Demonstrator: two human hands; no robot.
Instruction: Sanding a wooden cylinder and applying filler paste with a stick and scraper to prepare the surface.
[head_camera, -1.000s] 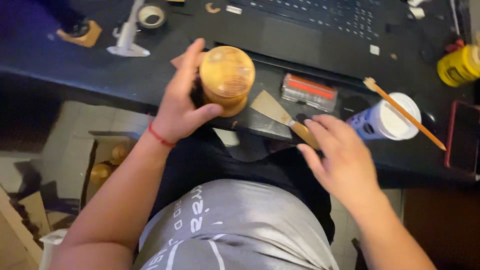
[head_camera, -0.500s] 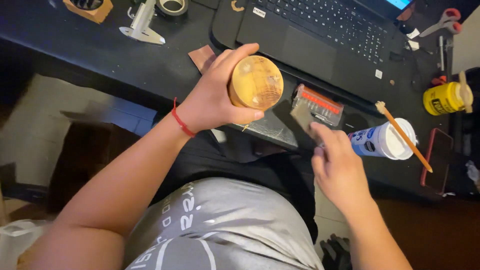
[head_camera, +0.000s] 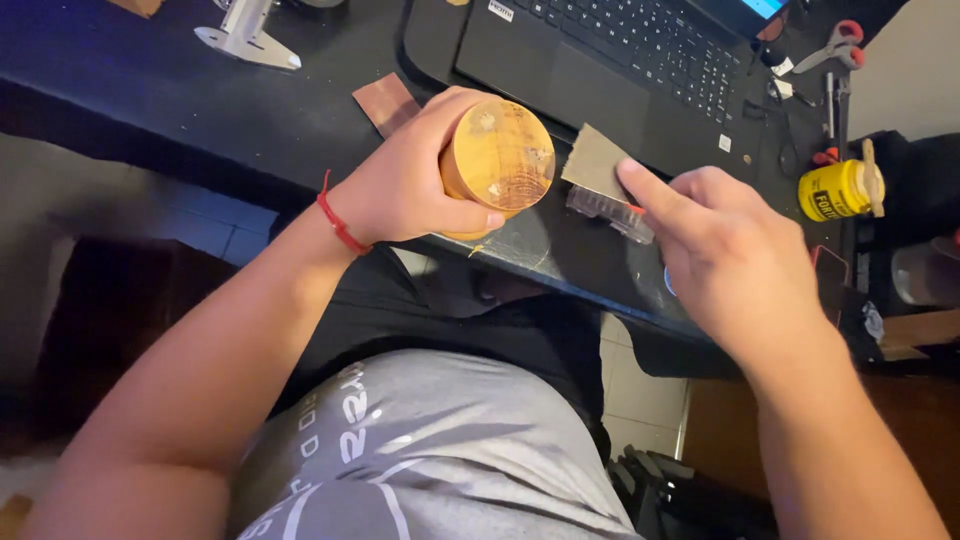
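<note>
One yellow can (head_camera: 838, 189) stands by the laptop (head_camera: 600, 55), a stick resting across its top; its contents cannot be seen. The left hand (head_camera: 405, 185) grips one round wooden cylinder (head_camera: 497, 160) over the tabletop (head_camera: 150, 95) front edge. The right hand (head_camera: 725, 250) pinches one sandpaper piece (head_camera: 596, 162) just beside it, above a small clear box (head_camera: 612, 212). One pair of scissors (head_camera: 830, 45) lies far right.

The wooden cylinder (head_camera: 497, 160) looks smooth and slightly glossy; the sandpaper sheet (head_camera: 594, 162) at its 3 o'clock looks matt and rough.
</note>
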